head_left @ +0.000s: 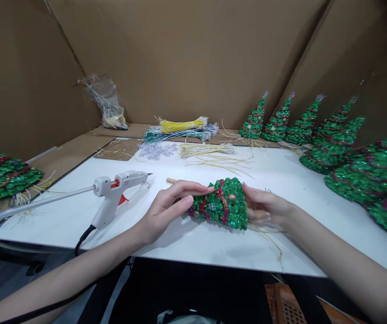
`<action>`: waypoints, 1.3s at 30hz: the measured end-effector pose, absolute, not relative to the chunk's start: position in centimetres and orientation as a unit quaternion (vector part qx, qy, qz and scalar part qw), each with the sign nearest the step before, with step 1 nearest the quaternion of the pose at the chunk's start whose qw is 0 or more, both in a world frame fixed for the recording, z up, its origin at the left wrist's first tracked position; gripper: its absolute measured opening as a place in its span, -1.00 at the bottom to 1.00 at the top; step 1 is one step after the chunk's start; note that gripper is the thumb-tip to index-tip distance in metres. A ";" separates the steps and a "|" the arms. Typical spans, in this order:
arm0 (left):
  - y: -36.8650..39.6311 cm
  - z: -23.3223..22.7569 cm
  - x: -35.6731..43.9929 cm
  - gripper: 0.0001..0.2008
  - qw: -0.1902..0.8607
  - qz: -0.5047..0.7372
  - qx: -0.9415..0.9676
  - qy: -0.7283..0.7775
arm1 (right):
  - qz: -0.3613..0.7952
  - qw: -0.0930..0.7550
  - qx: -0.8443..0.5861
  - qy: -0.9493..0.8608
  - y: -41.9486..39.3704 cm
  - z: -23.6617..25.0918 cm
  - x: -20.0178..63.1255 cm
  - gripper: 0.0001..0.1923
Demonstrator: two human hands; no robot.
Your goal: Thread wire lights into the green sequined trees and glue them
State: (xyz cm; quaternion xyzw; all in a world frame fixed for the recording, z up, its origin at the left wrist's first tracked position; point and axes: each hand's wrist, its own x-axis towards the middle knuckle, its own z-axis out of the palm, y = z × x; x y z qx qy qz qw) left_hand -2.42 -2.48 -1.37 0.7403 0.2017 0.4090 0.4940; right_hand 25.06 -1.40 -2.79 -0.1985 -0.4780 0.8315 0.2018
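A small green glittery Christmas tree [223, 204] with red garlands and baubles lies on its side between my hands, its wide base to the right. My left hand [171, 207] wraps its narrow end, thumb in front and fingers along the top. At the base, my right hand [264, 204] holds the rim, with some fingers hidden behind or inside it. Thin yellow wires [269, 238] trail from the base over the white tabletop [193, 247]. A wooden stick [170, 180] pokes out behind my left hand.
To the left stands a white hot glue gun [107, 198] with its cord. Bundles of yellow wires [183, 125] and clear plastic pieces [157, 150] lie at the back. Several decorated trees [310, 121] line the right; another tree [0, 175] is at far left. Cardboard walls [186, 58] enclose the table.
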 end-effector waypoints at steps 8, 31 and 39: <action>-2.3 -2.2 -2.3 -0.72 0.537 0.420 0.706 0.190 | 0.831 0.218 -0.186 -0.477 -1.5 -3.0 24.9 -0.53; -1.9 -2.2 -2.1 -0.72 0.510 0.408 0.726 0.215 | 0.818 0.215 -0.213 -0.490 -1.4 -3.3 24.6 -0.45; -1.5 -2.3 -1.9 -0.74 0.541 0.412 0.705 0.201 | 0.818 0.220 -0.227 -0.481 -1.5 -3.4 24.6 -0.44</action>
